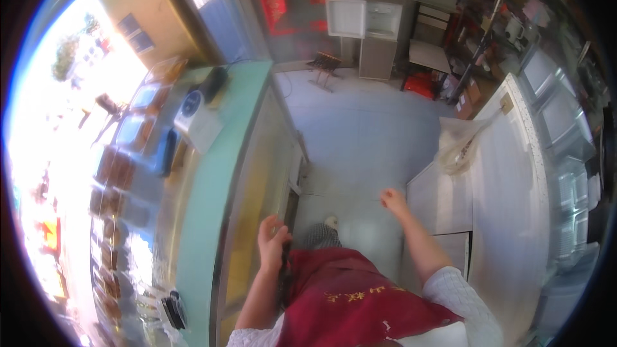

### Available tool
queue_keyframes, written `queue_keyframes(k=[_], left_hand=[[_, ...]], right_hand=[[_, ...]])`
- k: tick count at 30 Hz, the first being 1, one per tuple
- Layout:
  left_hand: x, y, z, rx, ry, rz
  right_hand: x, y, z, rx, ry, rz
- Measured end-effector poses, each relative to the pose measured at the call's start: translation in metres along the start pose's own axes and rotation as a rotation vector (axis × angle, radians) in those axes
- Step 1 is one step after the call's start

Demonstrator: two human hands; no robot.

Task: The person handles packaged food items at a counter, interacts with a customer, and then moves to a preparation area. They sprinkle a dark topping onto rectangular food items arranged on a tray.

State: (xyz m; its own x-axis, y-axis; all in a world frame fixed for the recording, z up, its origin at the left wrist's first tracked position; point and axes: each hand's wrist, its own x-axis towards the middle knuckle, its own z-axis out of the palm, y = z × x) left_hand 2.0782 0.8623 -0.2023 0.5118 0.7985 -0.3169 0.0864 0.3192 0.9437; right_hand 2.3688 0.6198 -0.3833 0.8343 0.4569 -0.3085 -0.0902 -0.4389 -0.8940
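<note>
My left hand (272, 242) hangs beside the green countertop (212, 173), its fingers loosely bent and apart with nothing in them. In front of the white cabinet (441, 202) on the right, my right hand (394, 201) is held in the air, fingers curled in and no object visible in it. A dark red apron (347, 294) with yellow writing covers my front. One shoe (331, 222) and a checked trouser leg (320, 236) show below it, on the grey floor (352, 130).
Packed foods in clear boxes (135, 130) line the counter's left side, near a white scale-like device (197, 120). A plastic bag (458, 147) hangs on the cabinet; clear containers (571, 202) are stacked beyond. Ahead stand a low stool (325, 63), an opened water dispenser (382, 24) and a chair (429, 55).
</note>
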Motion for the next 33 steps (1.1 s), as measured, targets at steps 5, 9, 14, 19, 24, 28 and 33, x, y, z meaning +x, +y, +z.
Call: queue_keyframes(k=[5,9,14,19,24,28,33], left_hand=[[0.145,0.056,0.13,-0.068,-0.217,-0.007],[0.238,0.095,0.244,0.053,-0.404,0.09],[0.335,0.099,0.393,0.12,-0.464,0.12],[0.426,0.082,0.512,0.019,-0.347,-0.089],[0.504,0.1,0.565,0.249,-0.251,0.016],[0.558,0.104,0.623,0.407,-0.224,0.075],[0.621,0.078,0.821,0.386,-0.384,0.021]], right_hand=[[0.049,0.001,-0.003,-0.14,-0.039,0.156],[0.057,0.043,-0.035,-0.273,-0.013,0.288],[0.144,0.052,-0.061,-0.287,0.146,0.44],[0.319,-0.019,-0.1,-0.458,0.303,0.325],[0.446,-0.083,-0.218,-0.403,0.45,0.25],[0.511,-0.056,-0.325,-0.141,0.627,0.434],[0.485,0.072,-0.416,0.468,0.825,0.753]])
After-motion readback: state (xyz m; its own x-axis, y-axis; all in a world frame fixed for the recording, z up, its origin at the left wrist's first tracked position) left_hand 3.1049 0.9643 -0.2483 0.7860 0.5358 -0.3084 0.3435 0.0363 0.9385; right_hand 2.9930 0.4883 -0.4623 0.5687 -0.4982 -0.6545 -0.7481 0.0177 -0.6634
